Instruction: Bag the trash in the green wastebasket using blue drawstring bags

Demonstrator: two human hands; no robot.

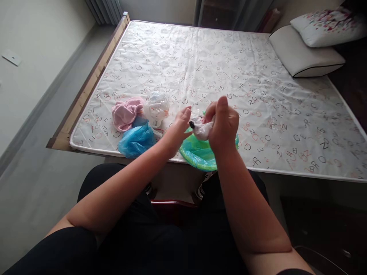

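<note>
My right hand is closed around a crumpled white plastic bag, which has a small black bit at its left end. Close to that end is my left hand, its fingers stretched out and the thumb apart; whether it touches the bag is unclear. Below both hands sits a round green rimmed container with a bluish-green plastic lining, partly hidden by my right hand and wrist. Left of my left hand lie a crumpled blue plastic bag, a whitish see-through plastic bag and a pink cloth.
The things rest along the near edge of a letter-printed mattress with a wooden bed frame at its left. A white pillow and a flower-patterned pillow are stacked at the far right. My knees are against the near side.
</note>
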